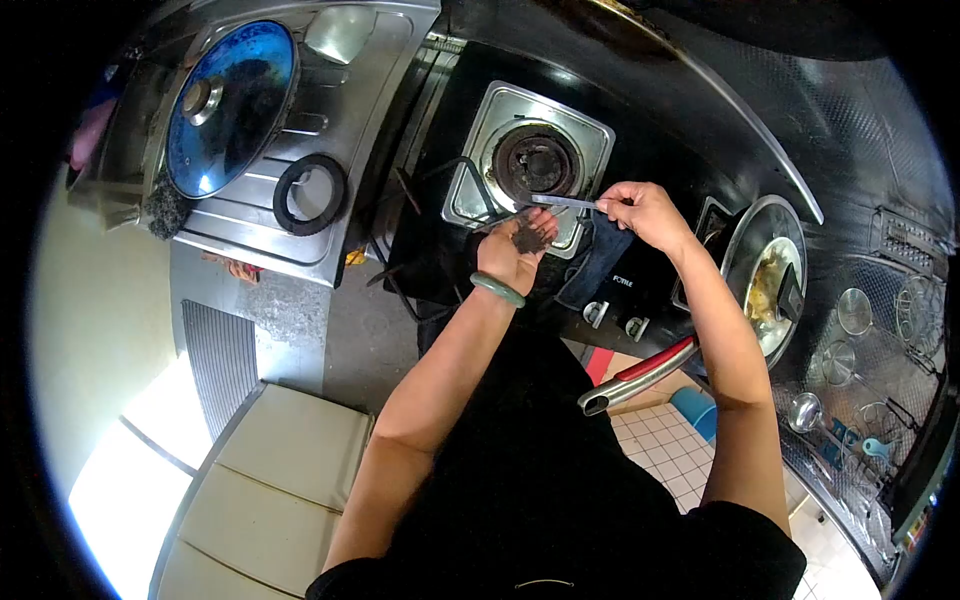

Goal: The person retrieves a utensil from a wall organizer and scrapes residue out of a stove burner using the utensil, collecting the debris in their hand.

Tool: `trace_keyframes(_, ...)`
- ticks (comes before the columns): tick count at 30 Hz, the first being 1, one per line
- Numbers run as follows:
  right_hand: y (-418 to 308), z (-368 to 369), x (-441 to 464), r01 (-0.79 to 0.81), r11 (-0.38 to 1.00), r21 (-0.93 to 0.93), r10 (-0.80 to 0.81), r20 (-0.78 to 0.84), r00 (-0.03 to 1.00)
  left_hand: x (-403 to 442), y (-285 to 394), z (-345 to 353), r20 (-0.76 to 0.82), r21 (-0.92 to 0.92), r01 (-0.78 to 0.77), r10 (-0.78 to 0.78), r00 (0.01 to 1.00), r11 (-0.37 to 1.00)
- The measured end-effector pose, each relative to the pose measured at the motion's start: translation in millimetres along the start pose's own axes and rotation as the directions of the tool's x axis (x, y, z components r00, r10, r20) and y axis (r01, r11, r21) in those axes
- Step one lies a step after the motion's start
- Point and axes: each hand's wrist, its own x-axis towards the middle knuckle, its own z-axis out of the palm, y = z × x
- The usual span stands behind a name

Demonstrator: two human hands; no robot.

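Observation:
My left hand [512, 250], with a green bangle on its wrist, lies palm up just below the gas burner [540, 162]. Its fingers are stretched out, and a patch of dark crumbs or soot [530, 238] covers part of the palm. In the fingers of my right hand [645, 213] is a flat, narrow metal strip [568, 201], held level above the left fingertips at the burner's near edge. What kind of tool it is cannot be made out. A dark cloth [598, 262] hangs beside the stove knobs, under the right hand.
A lidded pan [762, 285] stands on the right burner, its red-and-metal handle [640, 378] jutting toward me. On the steel drainboard [315, 250] at left lie a blue-tinted lid [235, 110] and a black ring [309, 194]. Pot-support bars [395, 275] lean left of the burner. Ladles [805, 410] hang right.

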Motion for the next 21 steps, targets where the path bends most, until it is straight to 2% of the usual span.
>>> trace_keyframes(1, 4.2, 0.0, 1.9, 0.039, 0.999, 0.017, -0.039, 0.012, 0.999, 0.8, -0.6, -1.0, 0.009, -0.010, 0.006, -0.006, 1.000, 1.000)
trace_keyframes(10, 11.6, -4.8, 15.8, -0.059, 0.995, 0.076, 0.050, 0.113, 0.992, -2.0, 3.1, 4.5, 0.001, -0.027, 0.013, -0.013, 1.000, 1.000)
trace_keyframes(13, 15.3, -6.2, 17.5, -0.036, 0.996, 0.085, 0.025, 0.129, 0.991, -1.5, 4.0, 1.8, 0.039, -0.035, 0.023, -0.022, 0.999, 0.999)
trace_keyframes(16, 17.3, -6.1, 18.4, -0.036, 0.996, 0.083, 0.024, 0.140, 0.990, -5.0, 4.5, 4.7, 0.013, -0.029, 0.011, -0.011, 1.000, 1.000)
trace_keyframes(21, 15.1, -8.1, 16.8, -0.063, 0.992, 0.108, 0.044, 0.164, 0.986, 0.1, 4.7, -1.9, 0.085, -0.036, 0.031, -0.028, 0.996, 0.999)
